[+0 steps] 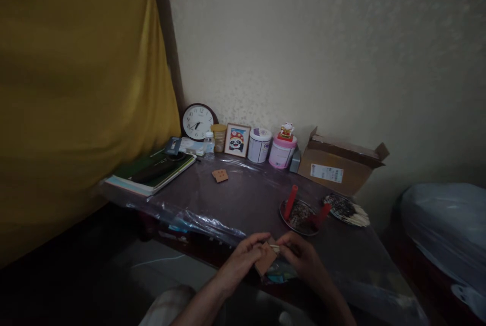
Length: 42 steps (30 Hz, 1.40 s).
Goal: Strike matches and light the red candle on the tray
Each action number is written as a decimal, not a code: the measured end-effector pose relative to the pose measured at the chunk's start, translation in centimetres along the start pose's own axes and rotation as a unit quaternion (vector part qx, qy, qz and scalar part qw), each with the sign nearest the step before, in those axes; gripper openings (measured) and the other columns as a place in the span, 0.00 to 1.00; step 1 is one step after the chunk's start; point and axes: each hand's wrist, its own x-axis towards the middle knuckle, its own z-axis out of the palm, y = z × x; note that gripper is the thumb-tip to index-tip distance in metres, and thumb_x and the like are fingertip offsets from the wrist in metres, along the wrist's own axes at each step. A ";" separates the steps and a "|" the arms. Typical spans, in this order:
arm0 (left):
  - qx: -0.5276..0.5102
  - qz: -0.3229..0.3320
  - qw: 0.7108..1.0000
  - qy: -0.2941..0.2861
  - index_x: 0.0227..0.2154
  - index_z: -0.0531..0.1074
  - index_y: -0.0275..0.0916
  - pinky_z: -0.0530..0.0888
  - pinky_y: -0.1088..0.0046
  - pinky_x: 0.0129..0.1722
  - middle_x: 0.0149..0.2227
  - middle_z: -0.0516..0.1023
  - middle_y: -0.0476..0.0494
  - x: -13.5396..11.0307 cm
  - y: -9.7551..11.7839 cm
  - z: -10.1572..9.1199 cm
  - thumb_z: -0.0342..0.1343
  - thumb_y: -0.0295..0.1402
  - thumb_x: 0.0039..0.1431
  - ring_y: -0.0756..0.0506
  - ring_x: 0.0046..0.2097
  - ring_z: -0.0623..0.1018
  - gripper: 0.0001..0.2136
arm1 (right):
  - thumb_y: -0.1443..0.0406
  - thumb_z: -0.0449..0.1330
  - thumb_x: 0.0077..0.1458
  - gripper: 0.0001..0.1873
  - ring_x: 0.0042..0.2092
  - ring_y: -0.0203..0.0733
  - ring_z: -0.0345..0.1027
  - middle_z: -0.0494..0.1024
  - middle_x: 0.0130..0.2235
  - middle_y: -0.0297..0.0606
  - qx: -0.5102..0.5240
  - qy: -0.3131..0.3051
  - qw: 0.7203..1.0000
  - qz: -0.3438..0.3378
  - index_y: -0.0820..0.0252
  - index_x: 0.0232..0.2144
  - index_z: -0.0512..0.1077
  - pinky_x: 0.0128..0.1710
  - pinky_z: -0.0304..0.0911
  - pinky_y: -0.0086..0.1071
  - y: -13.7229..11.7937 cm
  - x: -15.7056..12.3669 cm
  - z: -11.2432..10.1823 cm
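My left hand is closed around a small brown piece of cardboard, flat and square-edged, near the table's front edge. Close against it, my right hand pinches a thin pale matchstick by its end. The stick lies across the upper part of the cardboard; its tip is too small to make out. Beyond my hands stands a round metal plate with two red candles, one upright and one tilted, among dark burnt bits. A second plate bears pale matchsticks and blackened ones.
More brown cardboard pieces lie on the plastic-covered table. Along the wall stand a clock, a panda picture, two tins and an open carton. Books lie left, beside a yellow curtain.
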 end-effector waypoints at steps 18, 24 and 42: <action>0.091 -0.066 0.994 0.004 0.52 0.64 0.40 0.63 0.81 0.15 0.31 0.74 0.48 -0.1 -0.2 0.5 0.54 0.31 0.47 0.54 0.20 0.69 0.26 | 0.64 0.56 0.50 0.05 0.31 0.37 0.68 0.72 0.27 0.32 0.014 0.020 0.999 -0.033 0.58 0.26 0.69 0.32 0.63 0.28 -0.6 -0.1 0.0; 0.081 -0.052 0.995 -0.017 0.50 0.66 0.42 0.63 0.81 0.14 0.28 0.72 0.50 -0.1 -0.4 0.6 0.52 0.28 0.46 0.55 0.19 0.68 0.25 | 0.62 0.59 0.49 0.06 0.30 0.37 0.67 0.72 0.26 0.31 0.113 0.025 0.993 0.002 0.59 0.27 0.70 0.30 0.63 0.28 -0.4 -0.1 0.3; 0.039 0.002 0.999 0.017 0.55 0.60 0.39 0.63 0.79 0.15 0.36 0.76 0.44 -0.3 1.5 0.7 0.54 0.33 0.49 0.55 0.19 0.68 0.27 | 0.55 0.60 0.51 0.12 0.38 0.42 0.72 0.77 0.36 0.38 0.244 0.157 0.956 0.036 0.58 0.31 0.70 0.40 0.66 0.33 -0.9 -0.2 -0.5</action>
